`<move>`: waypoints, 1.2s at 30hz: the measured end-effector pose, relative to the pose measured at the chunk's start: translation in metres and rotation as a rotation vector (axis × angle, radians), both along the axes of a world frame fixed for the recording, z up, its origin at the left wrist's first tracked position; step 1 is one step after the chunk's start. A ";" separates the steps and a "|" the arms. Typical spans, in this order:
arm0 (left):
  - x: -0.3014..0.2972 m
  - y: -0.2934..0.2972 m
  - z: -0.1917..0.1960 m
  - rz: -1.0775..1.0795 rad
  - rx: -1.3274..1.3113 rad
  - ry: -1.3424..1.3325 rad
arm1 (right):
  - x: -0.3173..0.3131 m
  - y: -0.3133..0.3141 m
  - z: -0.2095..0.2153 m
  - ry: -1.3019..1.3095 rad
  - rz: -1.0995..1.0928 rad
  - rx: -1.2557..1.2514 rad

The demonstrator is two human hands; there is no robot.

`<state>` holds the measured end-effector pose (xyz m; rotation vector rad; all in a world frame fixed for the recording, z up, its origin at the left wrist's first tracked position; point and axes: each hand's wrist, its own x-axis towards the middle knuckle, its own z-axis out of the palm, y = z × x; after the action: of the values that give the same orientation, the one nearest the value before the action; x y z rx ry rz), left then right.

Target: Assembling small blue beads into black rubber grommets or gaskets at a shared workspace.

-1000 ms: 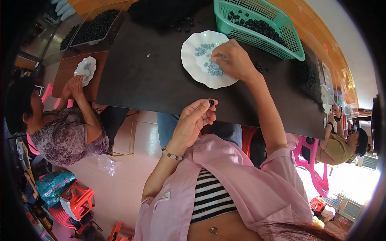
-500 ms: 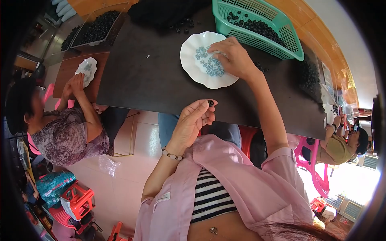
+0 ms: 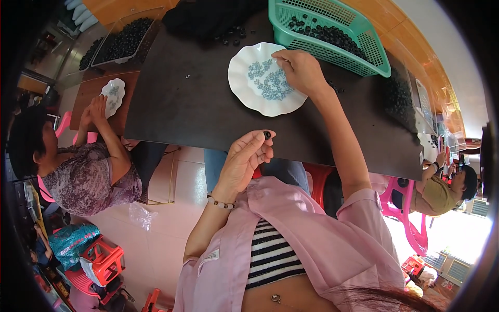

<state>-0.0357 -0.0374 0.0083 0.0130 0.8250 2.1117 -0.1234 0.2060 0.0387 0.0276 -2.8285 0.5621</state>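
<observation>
My left hand (image 3: 245, 158) is raised just off the table's near edge, thumb and fingertips pinching a small round black part (image 3: 267, 134) that seems to have a hole in its face. My right hand (image 3: 304, 75) reaches over the right side of a white wavy-rimmed plate (image 3: 244, 99). Its thumb and fingers are drawn together near the plate's far rim; whatever they hold, if anything, is too small or hidden to make out. Many tiny pale-blue pieces (image 3: 275, 86) are spread across the middle of the plate.
Beyond the plate stands a green perforated basket (image 3: 332, 60) holding black parts (image 3: 332, 39). More loose black parts (image 3: 236, 37) and a dark cloth (image 3: 208, 21) lie on the dark table (image 3: 182, 112). One person (image 3: 88, 177) sits at left by a smaller plate (image 3: 113, 96), another (image 3: 439, 192) at right.
My right hand's fingers have come closer together and shifted from over the tiny pieces toward the plate's far rim. My left hand keeps its pinch on the black part.
</observation>
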 end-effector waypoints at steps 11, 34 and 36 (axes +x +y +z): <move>0.001 0.000 0.005 0.003 -0.024 0.010 | 0.006 0.005 0.003 0.029 0.244 -0.002; 0.001 0.002 0.005 0.021 -0.049 0.027 | -0.018 -0.031 -0.008 -0.041 0.237 -0.134; 0.001 0.002 0.004 0.022 -0.052 0.032 | -0.015 -0.026 -0.003 -0.039 0.220 -0.196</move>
<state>-0.0349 -0.0356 0.0126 0.0101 0.9032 2.1146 -0.1389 0.1799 0.0358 0.2973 -2.8123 0.8938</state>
